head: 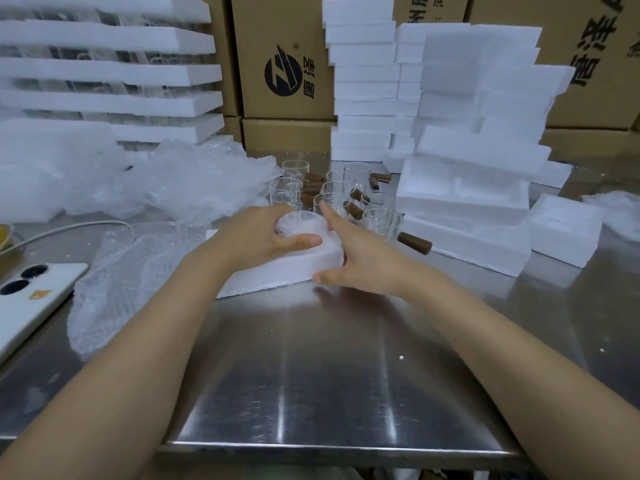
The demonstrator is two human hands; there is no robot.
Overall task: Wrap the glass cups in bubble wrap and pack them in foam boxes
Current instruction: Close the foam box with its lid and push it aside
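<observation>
Steel table [329, 375], left hand [263, 233] grasping wrapped cup [301, 221] over foam box [277, 271], right hand [363, 261] fingers extended

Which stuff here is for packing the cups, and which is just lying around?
For the job: wrapped cup, foam box under it, bare glass cups, bubble wrap, spare foam boxes.
Lying about: phone, white cable.
</observation>
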